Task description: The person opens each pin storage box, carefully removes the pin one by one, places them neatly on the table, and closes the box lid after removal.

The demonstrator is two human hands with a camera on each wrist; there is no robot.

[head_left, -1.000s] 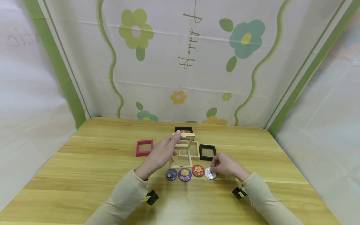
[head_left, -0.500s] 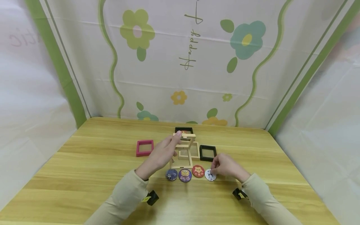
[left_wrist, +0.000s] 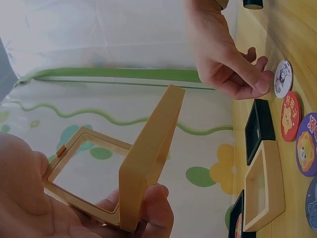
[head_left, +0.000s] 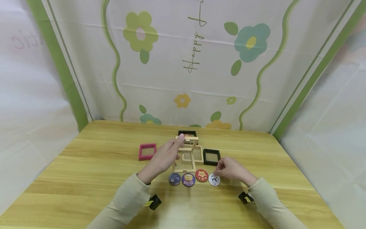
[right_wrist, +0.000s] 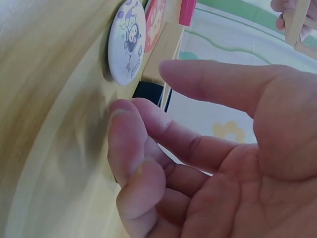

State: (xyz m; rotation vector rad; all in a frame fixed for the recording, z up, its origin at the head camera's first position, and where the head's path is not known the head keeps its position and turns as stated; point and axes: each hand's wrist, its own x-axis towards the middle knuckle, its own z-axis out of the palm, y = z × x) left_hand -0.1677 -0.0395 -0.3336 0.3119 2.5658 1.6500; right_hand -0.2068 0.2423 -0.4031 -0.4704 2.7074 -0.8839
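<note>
My left hand (head_left: 163, 157) grips a light wooden hinged frame (left_wrist: 141, 158), its two halves spread apart and clear film in the window. In the left wrist view, fingertips show behind the frame's lower part. A round white badge (head_left: 214, 180) with a cartoon print lies face up on the table. Close beside it is my right hand (head_left: 234, 168), fingers loosely bent and thumb apart. The right wrist view shows a gap between that hand and the badge (right_wrist: 127, 42). A red badge (head_left: 201, 175), a purple badge (head_left: 188, 180) and a dark blue badge (head_left: 174, 179) continue the row leftward.
Behind the row stand a black frame (head_left: 204, 157) and another wooden frame (head_left: 201, 154). A second black frame (head_left: 187, 132), with something red inside, sits farther back. To the left is a pink frame (head_left: 147, 157). A patterned white curtain (head_left: 160, 73) hangs behind the table.
The white badge's glare has gone and its print now shows plainly. My right fingers have drawn slightly off it. The left hand and its frame keep their place.
</note>
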